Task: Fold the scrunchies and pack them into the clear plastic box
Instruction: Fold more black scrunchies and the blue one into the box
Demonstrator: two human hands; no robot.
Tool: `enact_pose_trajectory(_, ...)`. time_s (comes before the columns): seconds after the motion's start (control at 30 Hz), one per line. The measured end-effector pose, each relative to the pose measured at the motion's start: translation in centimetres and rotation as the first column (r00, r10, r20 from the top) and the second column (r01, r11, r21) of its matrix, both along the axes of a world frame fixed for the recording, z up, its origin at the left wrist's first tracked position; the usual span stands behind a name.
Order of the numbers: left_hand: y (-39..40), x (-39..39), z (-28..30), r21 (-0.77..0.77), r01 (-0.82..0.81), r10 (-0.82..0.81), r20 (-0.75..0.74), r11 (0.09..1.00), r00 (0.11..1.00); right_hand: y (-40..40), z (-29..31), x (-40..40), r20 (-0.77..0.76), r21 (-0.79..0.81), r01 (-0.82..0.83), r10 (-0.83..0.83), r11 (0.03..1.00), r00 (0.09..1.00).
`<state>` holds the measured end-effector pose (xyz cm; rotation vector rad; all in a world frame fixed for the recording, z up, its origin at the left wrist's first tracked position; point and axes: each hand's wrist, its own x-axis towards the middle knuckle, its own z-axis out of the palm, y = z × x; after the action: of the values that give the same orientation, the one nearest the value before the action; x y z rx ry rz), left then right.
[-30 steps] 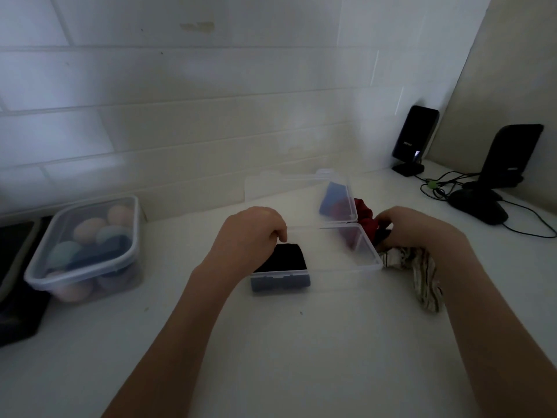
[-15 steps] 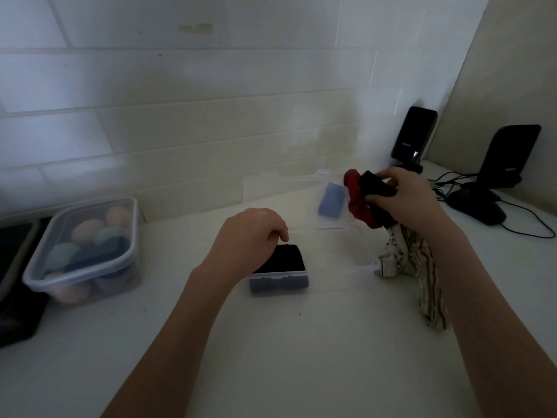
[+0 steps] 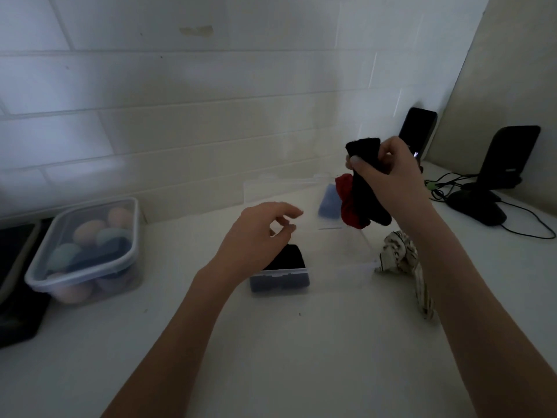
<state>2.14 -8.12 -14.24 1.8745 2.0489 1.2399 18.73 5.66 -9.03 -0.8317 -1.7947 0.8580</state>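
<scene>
Because scrunchies are light, soft loops of gathered fabric over elastic, they likely squash flat under a gentle pinch and spring open again when let go, so each is best taken across its bunched middle and kept pressed until it sits in place. Raised above the white counter (image 3: pixel 301 342), the right hand (image 3: pixel 394 179) is closed around two of them at once: a black scrunchie (image 3: pixel 366 182) that sticks out above the thumb and hangs down below the palm, and a red scrunchie (image 3: pixel 349 206) dangling just beside it on the left. Its fingers (image 3: pixel 391 149) curl over the fabric, thumb pressing from the front. Well below and to the left, the left hand (image 3: pixel 256 233) hovers over the clear plastic box (image 3: pixel 343 270), fingers loosely apart and curved, holding nothing; whether it brushes the box rim cannot be told. Inside the box, at its left end, a dark folded scrunchie (image 3: pixel 291 257) already lies packed, and the rest of the box looks unfilled. Behind it the open clear lid (image 3: pixel 271 191) leans back, with a blue scrunchie (image 3: pixel 328 203) seen near it. A pale patterned scrunchie (image 3: pixel 401 254) lies loose on the counter, touching the box's right end, under the right forearm. Off to the left stands a lidded container (image 3: pixel 84 251) of pastel sponges.
</scene>
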Motion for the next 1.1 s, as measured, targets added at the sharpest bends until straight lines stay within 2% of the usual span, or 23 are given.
enact_pose_trajectory(0.1,0.0,0.6,0.2,0.046,0.043,-0.048,0.130,0.998,0.990,-1.9,0.9,-0.7,-0.137,-0.084,-0.171,0.158,0.982,0.978)
enact_pose_trajectory(0.17,-0.1,0.9,0.4,0.045,0.079,-0.088,0.253,0.996,0.963,-2.9,1.2,-1.3,-0.297,-0.147,-0.310,0.257,0.939,0.920)
enact_pose_trajectory(0.27,0.0,1.5,0.7,0.036,0.176,-0.170,0.506,0.984,0.846,-4.6,1.0,-2.5,-0.449,-0.246,-0.498,0.357,0.832,0.819)
enact_pose_trajectory(0.3,0.0,1.8,0.8,0.044,0.189,-0.182,0.550,0.981,0.815,-5.0,0.7,-3.0,-0.446,-0.265,-0.517,0.372,0.814,0.814)
enact_pose_trajectory(0.4,0.1,2.1,0.9,0.079,0.165,-0.180,0.593,0.983,0.785,-5.3,-0.1,-4.2,-0.354,-0.247,-0.457,0.360,0.855,0.863)
enact_pose_trajectory(0.5,0.0,1.9,0.9,0.102,0.120,-0.156,0.706,0.988,0.691,-4.6,-0.4,-4.3,-0.275,-0.225,-0.444,0.381,0.867,0.883)
enact_pose_trajectory(0.6,-0.1,1.4,1.1,0.160,0.113,-0.195,0.743,0.981,0.641,-3.6,-0.9,-3.8,-0.196,-0.309,-0.498,0.457,0.811,0.867)
enact_pose_trajectory(0.7,-0.1,1.1,1.2,0.204,0.103,-0.219,0.701,0.974,0.679,-3.3,-1.3,-3.6,-0.161,-0.332,-0.584,0.566,0.740,0.808)
enact_pose_trajectory(0.77,0.0,1.1,1.1,0.208,0.038,-0.164,0.633,0.977,0.756,-3.4,-1.2,-3.7,-0.173,-0.254,-0.595,0.569,0.763,0.804)
enact_pose_trajectory(0.83,0.3,0.8,0.8,0.203,-0.166,0.051,0.474,0.965,0.879,-3.5,-1.0,-3.7,-0.165,-0.156,-0.559,0.536,0.814,0.828)
enact_pose_trajectory(0.87,0.4,0.5,0.5,0.221,-0.289,0.184,0.398,0.932,0.899,-3.6,-1.0,-3.7,-0.130,-0.107,-0.535,0.521,0.838,0.844)
enact_pose_trajectory(0.9,0.3,0.2,0.3,0.244,-0.374,0.266,0.382,0.895,0.885,-3.6,-0.9,-3.7,-0.092,-0.065,-0.519,0.513,0.852,0.854)
enact_pose_trajectory(0.97,0.3,-0.4,0.3,0.209,-0.387,0.248,0.485,0.898,0.839,-3.9,-0.8,-3.8,-0.088,-0.028,-0.533,0.529,0.845,0.844)
enact_pose_trajectory(1.03,0.5,-0.6,0.5,0.134,-0.273,0.130,0.631,0.953,0.765,-4.2,-0.8,-3.8,-0.113,-0.002,-0.538,0.534,0.843,0.838)
enact_pose_trajectory(1.1,0.6,-0.4,0.8,0.115,-0.147,0.003,0.780,0.982,0.626,-4.4,-0.9,-3.9,-0.012,0.074,-0.494,0.496,0.866,0.868)
